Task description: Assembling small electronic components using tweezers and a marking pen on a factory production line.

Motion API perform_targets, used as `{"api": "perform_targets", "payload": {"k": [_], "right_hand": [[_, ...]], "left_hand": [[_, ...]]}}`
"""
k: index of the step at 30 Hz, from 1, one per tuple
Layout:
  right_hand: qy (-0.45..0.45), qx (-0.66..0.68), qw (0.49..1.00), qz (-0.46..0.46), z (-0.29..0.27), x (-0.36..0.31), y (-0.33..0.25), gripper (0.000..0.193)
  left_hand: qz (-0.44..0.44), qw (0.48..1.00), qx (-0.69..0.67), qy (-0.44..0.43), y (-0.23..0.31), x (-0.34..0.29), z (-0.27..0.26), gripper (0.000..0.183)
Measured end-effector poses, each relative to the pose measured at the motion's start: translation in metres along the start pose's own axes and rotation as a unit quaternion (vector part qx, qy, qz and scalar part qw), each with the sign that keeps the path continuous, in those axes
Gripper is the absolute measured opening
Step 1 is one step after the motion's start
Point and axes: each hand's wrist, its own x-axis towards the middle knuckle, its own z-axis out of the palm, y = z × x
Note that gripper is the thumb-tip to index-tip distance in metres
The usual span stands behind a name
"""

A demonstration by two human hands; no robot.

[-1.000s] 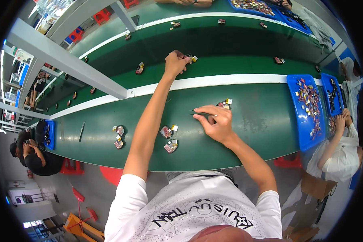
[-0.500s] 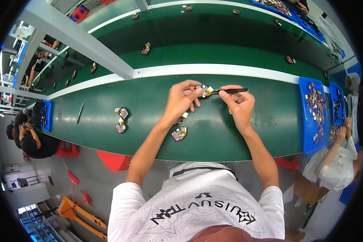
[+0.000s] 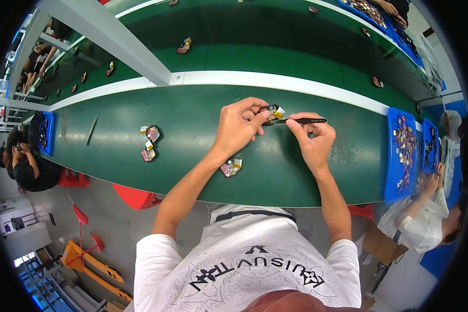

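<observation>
Pinched in my left hand (image 3: 237,128) is a small electronic assembly (image 3: 276,111), dark with a yellow and silver flap. My right hand (image 3: 315,141) grips black tweezers (image 3: 313,120), whose tips reach the assembly; fingers partly hide the contact. Beside my left forearm lies a similar assembly (image 3: 229,168) on the green tabletop (image 3: 275,177). Farther left, two more rest close together, an upper assembly (image 3: 152,133) and a lower assembly (image 3: 148,153).
Silver tweezers (image 3: 92,129) lie on the left. A blue tray (image 3: 392,179) full of small parts stands at right. Past the white rail (image 3: 275,79), a green belt (image 3: 275,57) carries spaced-out assemblies. A grey post (image 3: 119,41) rises at left. Co-workers sit at both ends.
The view has shifted slightly. The assembly in my left hand is turned a little, its flap raised more. My right hand and the tweezers have moved slightly right against it.
</observation>
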Motion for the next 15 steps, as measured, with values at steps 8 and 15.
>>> {"api": "perform_targets", "payload": {"k": [8, 15], "right_hand": [[-0.003, -0.015, 1.000, 0.023, -0.0006, 0.0009, 0.0020, 0.012], [-0.005, -0.015, 0.999, 0.031, -0.0007, 0.0001, 0.0019, 0.013]], "left_hand": [[0.008, 1.000, 0.013, 0.003, 0.0029, -0.0033, 0.0028, 0.022], [0.023, 1.000, 0.011, 0.011, -0.0003, -0.0025, 0.0055, 0.020]]}}
